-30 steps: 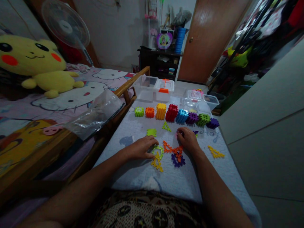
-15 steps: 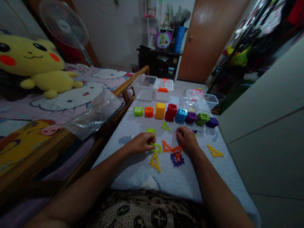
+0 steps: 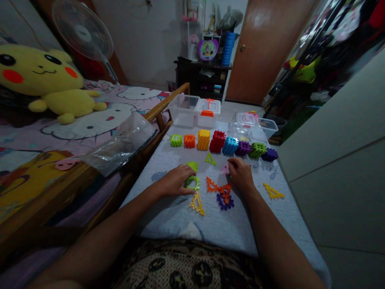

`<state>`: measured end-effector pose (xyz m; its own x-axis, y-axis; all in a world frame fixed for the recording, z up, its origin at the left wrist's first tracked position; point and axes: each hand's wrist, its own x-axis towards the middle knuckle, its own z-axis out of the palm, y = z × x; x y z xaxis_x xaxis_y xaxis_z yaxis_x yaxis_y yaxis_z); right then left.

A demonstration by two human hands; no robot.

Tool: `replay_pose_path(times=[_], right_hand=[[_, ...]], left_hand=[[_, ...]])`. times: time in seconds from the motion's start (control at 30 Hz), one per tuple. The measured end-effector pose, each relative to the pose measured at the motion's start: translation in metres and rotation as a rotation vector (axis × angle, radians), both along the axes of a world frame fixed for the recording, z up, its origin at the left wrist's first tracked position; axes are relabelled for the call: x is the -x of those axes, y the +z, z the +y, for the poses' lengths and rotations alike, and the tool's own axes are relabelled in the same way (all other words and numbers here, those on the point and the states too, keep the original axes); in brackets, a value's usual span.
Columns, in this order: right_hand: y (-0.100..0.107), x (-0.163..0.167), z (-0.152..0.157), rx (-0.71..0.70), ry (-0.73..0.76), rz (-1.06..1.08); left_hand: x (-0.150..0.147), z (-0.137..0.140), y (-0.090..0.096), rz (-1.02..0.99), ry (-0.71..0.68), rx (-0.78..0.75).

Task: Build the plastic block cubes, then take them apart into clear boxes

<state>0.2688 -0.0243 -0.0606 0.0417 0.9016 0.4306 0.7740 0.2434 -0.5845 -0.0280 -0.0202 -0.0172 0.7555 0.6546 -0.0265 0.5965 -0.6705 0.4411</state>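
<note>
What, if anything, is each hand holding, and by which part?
The left hand has thumb and fingers spread around the green frame; whether it grips an edge cannot be told. Any hold by the right hand is hidden.

From my end I can read no whole word. Well in front of the brown wooden door (image 3: 258, 56), faint grey cursive lettering (image 3: 268, 171) stands on the pale blue-grey cloth (image 3: 168, 218) over the surface, but its letters won't resolve for me. Well left of that door, the hub of the white round-caged electric fan (image 3: 82, 33) bears a small mark, too tiny for me to make out.
</note>
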Motion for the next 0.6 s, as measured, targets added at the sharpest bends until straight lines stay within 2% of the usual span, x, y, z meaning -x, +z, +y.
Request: replay_pose_path(times=[0.3, 0.47, 0.6], right_hand=[[-0.006, -0.011, 0.004, -0.037, -0.066, 0.018], [-0.008, -0.009, 0.005, -0.052, -0.072, -0.006], [-0.011, -0.011, 0.006, -0.023, -0.074, -0.064]], left_hand=[[-0.010, -0.001, 0.004, 0.084, 0.044, -0.078], [-0.006, 0.028, 0.010, -0.002, 0.130, -0.164], [-0.006, 0.052, 0.000, 0.033, 0.110, -0.115]])
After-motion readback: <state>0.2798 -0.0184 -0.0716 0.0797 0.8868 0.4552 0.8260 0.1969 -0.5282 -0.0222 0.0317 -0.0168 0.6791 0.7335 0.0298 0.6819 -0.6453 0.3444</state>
